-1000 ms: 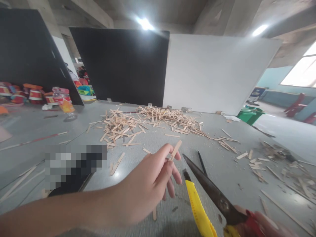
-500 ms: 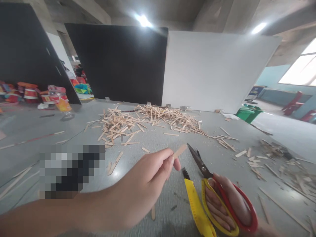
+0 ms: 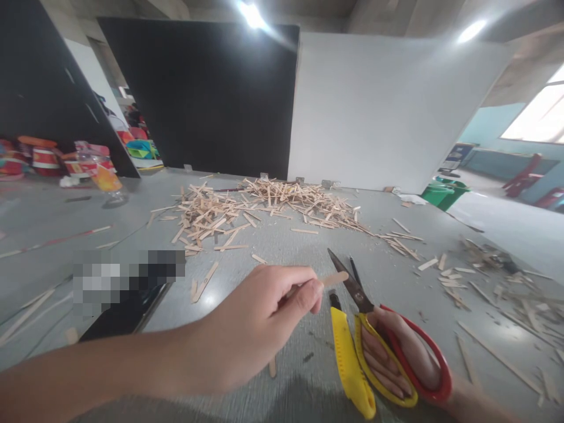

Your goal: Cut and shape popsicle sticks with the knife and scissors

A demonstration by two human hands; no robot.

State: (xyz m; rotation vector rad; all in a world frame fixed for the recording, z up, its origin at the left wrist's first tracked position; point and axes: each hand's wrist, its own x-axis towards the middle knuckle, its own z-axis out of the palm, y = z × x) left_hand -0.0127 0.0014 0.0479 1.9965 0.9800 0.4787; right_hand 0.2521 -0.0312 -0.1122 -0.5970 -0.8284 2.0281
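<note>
Between thumb and fingers, my left hand point(image 3: 282, 320) pinches a wooden craft stick point(image 3: 333, 279), its rounded end pointing right. My right hand point(image 3: 392, 346) has its fingers through the handles of scissors point(image 3: 362, 302), one loop red and the other yellow. The scissor blades are parted and angle up to the left, with the stick's tip beside the left blade; whether they touch I cannot tell. Left of the scissors, a yellow utility knife point(image 3: 348, 358) lies on the grey table point(image 3: 247, 352).
A heap of craft stick pieces point(image 3: 211, 214) spreads across the table's back, before a black panel point(image 3: 202, 100) and a white panel point(image 3: 388, 111). Wood scraps point(image 3: 458, 288) lie at right. A dark, partly pixelated phone-like slab point(image 3: 132, 311) is at left, near a plastic bottle point(image 3: 103, 176).
The craft stick has turned from slanting upward to nearly level, its tip now by the scissor blades. The blades are spread wider, and the view has tipped slightly downward.
</note>
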